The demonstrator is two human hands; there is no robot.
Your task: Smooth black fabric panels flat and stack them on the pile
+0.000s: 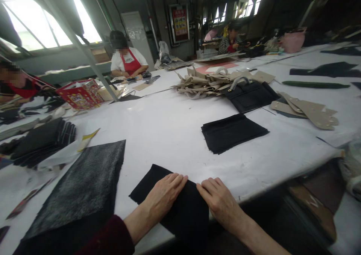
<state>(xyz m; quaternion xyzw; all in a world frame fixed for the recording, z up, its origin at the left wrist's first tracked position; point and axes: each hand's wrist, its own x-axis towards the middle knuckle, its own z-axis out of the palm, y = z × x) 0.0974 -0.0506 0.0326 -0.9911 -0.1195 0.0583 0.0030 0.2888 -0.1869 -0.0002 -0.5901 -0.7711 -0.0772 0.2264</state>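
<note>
A black fabric piece (188, 217) lies at the front edge of the white table, its near end hanging toward me. My left hand (165, 193) rests across it, fingers held together and curled at its far edge; the thumb is hidden beneath. With bent fingers, my right hand (218, 198) pinches the same edge at its right corner. A small gap separates the two hands. To the left lies a stack of dark fabric sheets (81, 183) with a fuzzy grey top. Beyond my right hand sits a pile of black fabric pieces (234, 132).
A black handbag (251, 96) stands beside a heap of beige pieces (197, 83). Beige cut parts (310, 110) and a cucumber-like green object (316, 84) lie at right. Folded dark cloth (42, 138) and a red bag (80, 94) are left. Co-workers sit across the table (158, 123).
</note>
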